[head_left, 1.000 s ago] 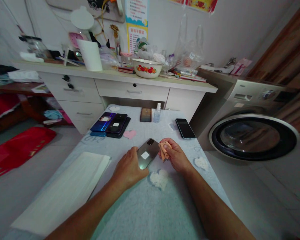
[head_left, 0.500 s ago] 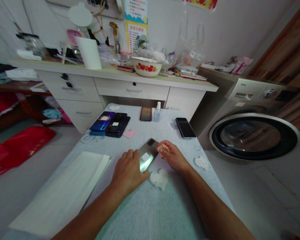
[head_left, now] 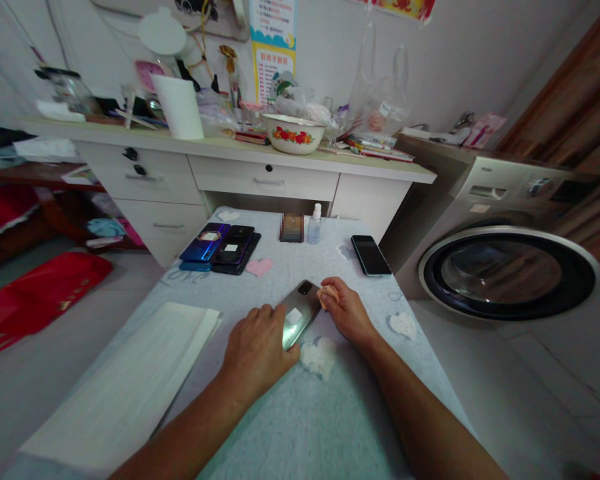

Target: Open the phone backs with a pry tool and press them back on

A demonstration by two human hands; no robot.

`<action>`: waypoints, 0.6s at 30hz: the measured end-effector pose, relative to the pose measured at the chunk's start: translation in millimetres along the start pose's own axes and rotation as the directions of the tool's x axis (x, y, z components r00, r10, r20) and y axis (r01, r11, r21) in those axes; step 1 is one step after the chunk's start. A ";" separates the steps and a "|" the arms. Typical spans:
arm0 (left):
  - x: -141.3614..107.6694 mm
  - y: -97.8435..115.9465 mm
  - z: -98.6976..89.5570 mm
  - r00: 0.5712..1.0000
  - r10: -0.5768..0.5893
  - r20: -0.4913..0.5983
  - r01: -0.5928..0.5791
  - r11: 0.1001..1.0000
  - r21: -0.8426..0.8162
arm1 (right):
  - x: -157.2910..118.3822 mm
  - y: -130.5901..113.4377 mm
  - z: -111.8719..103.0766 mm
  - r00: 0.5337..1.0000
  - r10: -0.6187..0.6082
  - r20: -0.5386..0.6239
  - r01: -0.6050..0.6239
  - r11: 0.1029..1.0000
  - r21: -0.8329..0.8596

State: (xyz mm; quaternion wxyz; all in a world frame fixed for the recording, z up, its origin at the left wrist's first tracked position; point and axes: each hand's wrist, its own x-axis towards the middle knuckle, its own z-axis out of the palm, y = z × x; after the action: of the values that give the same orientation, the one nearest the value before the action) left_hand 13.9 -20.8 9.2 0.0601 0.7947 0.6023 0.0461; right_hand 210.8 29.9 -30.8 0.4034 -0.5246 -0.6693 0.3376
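Note:
A silver-grey smartphone (head_left: pixel 304 311), back side up with a white sticker and a dark camera block, lies tilted on the cloth-covered table. My left hand (head_left: pixel 259 347) grips its left side, with the thumb at the lower end. Pinched in my right hand (head_left: pixel 349 312) is a small orange-tan cloth (head_left: pixel 327 296), touching the phone's upper right edge. Part of the cloth is hidden by the fingers. Beyond the hands stand a clear spray bottle (head_left: pixel 315 227) and a small blurred brown item (head_left: pixel 292 228).
Several phones lie stacked at the back left, a blue one (head_left: pixel 205 243) and a black one (head_left: pixel 234 247) on top. Another phone (head_left: pixel 371 255) is at the right. A folded white sheet (head_left: pixel 125 387) covers the left side. A drawer desk (head_left: pixel 265 179) and washing machine (head_left: pixel 505 267) stand beyond.
The phone has shifted slightly right, and its upper end a little downward. My left hand moved right with it, and my right hand with the cloth also moved slightly right.

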 end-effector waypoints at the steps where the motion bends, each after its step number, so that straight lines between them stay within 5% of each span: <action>1: -1.1 0.9 1.6 1.000 -0.003 -0.010 0.003 1.000 -0.001 | -0.6 -1.2 -0.4 1.000 -0.002 -0.007 0.001 0.998 -0.070; 9: -10.8 10.6 6.5 0.999 -0.001 0.036 0.001 1.000 -0.017 | 1.4 2.4 -1.7 0.986 -0.144 -0.081 0.112 0.942 -0.316; 18: -9.2 6.6 -7.8 0.970 0.127 0.207 -0.108 0.989 -0.102 | 2.2 4.1 -1.0 0.999 -0.051 -0.010 0.050 0.995 -0.081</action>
State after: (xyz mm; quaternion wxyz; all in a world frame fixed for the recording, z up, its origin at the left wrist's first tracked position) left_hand 16.5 -31.1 17.8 0.1569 0.8258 0.5416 -0.0086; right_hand 213.2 33.0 -33.4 0.3944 -0.5252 -0.6931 0.2970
